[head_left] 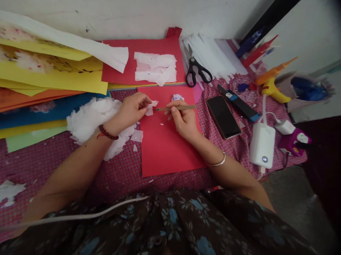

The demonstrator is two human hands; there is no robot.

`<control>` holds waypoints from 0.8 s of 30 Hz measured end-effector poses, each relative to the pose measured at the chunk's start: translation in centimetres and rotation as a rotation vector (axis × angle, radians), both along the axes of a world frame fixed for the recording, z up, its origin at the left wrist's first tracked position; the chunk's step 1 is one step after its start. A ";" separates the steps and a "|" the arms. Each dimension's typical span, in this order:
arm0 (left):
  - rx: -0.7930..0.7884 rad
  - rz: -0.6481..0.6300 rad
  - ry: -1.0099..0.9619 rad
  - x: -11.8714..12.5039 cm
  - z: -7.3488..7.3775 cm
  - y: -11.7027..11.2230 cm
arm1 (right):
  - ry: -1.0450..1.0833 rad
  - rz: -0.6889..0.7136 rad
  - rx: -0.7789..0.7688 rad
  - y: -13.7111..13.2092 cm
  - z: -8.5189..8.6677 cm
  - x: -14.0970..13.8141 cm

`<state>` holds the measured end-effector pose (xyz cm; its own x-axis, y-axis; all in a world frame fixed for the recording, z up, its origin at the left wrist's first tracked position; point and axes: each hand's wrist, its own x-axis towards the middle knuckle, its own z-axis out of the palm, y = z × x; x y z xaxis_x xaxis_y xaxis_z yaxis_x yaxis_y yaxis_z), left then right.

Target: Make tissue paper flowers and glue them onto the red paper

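Observation:
A sheet of red paper (169, 150) lies before me on the checked cloth. Over its upper left part, my left hand (134, 108) pinches a small piece of white tissue paper (151, 108). My right hand (184, 118) grips a thin brown stick-like tool (185, 107) like a pen, its narrow tip pointing left at the tissue. Whether the tip touches the tissue I cannot tell. Just above my right hand sits a small cluster of white and purple bits (177, 97). Left of the sheet, partly behind my left wrist, is a heap of white tissue pieces (88, 117).
Black-handled scissors (195, 69), a phone (224, 117) and a box cutter (240, 104) lie to the right. Beyond them are a yellow glue gun (274, 89) and a white power bank (262, 145). Coloured paper sheets (47, 77) are stacked left. A white cable (91, 216) crosses my front.

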<state>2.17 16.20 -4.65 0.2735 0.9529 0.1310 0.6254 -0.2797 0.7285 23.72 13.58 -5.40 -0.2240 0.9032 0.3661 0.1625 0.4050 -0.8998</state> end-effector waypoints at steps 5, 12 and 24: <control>0.015 0.017 -0.011 0.4 -0.2 0.2 | -0.126 0.052 0.118 0.0 -0.6 -0.4; 0.025 0.003 -0.028 0.4 -0.7 0.5 | -0.312 0.062 0.181 -0.1 0.0 -0.4; 0.095 -0.065 0.035 -0.2 -0.3 0.2 | -0.596 0.117 0.344 -0.3 0.5 -0.6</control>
<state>2.02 16.39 -4.94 0.3405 0.9166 0.2097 0.6280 -0.3877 0.6748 23.12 13.29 -4.93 -0.5643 0.7158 0.4113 0.5267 0.6958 -0.4883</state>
